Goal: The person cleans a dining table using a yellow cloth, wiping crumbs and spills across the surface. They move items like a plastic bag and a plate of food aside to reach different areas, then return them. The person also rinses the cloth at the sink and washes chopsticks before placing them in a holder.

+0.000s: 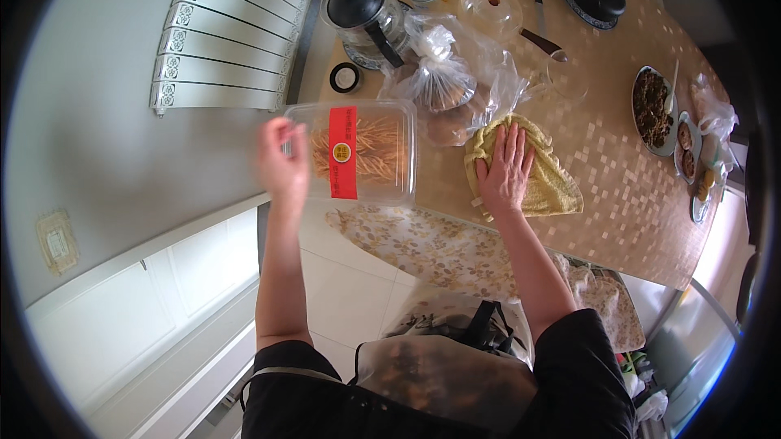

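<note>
My right hand point(505, 173) lies flat, palm down, on a crumpled yellow terry cloth point(555, 189) near the table's front edge. Its fingers are stretched out and slightly apart. Blurred by motion, my left hand point(284, 161) is at the left end of a clear plastic box point(381, 189), its fingers curled. Whether it grips the box is unclear. Inside the box are thin brown fried dough twists point(378, 149), and a red paper band point(343, 182) with writing crosses the lid. Just beyond the cloth lies a clear plastic bag point(451, 82), knotted at the top, with round brown food in it.
Behind the box stand a glass kettle point(360, 9) and a black round lid point(345, 78). Two knives, one with a brown handle point(543, 44), lie farther back. Plates of food point(654, 106) line the right side. A radiator point(229, 36) hangs on the left wall.
</note>
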The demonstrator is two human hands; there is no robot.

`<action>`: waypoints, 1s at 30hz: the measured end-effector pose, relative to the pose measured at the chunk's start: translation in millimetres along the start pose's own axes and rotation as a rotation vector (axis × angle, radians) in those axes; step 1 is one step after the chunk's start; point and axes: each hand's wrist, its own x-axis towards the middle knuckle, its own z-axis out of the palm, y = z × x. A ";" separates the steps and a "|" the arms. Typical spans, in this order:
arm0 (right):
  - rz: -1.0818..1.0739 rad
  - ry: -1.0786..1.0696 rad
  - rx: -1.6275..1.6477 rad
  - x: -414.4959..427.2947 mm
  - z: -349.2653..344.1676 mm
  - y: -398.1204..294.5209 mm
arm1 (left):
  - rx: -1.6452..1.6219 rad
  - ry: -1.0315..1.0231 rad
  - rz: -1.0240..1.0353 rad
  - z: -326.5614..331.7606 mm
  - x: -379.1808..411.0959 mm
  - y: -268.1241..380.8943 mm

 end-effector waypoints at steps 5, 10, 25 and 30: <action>-0.251 -0.233 -0.004 -29.3 -19.6 -0.4 | -0.109 -0.263 0.580 87.7 24.5 117.3; -0.362 -0.343 -0.007 -47.6 -49.0 41.3 | 0.434 -0.498 0.579 144.7 52.5 140.5; -0.216 -0.282 0.096 -69.2 -53.8 80.0 | -0.095 -0.926 0.198 140.6 120.5 146.1; -0.202 -0.275 0.077 -69.2 -53.0 79.4 | -0.106 -0.763 0.373 149.7 115.3 140.0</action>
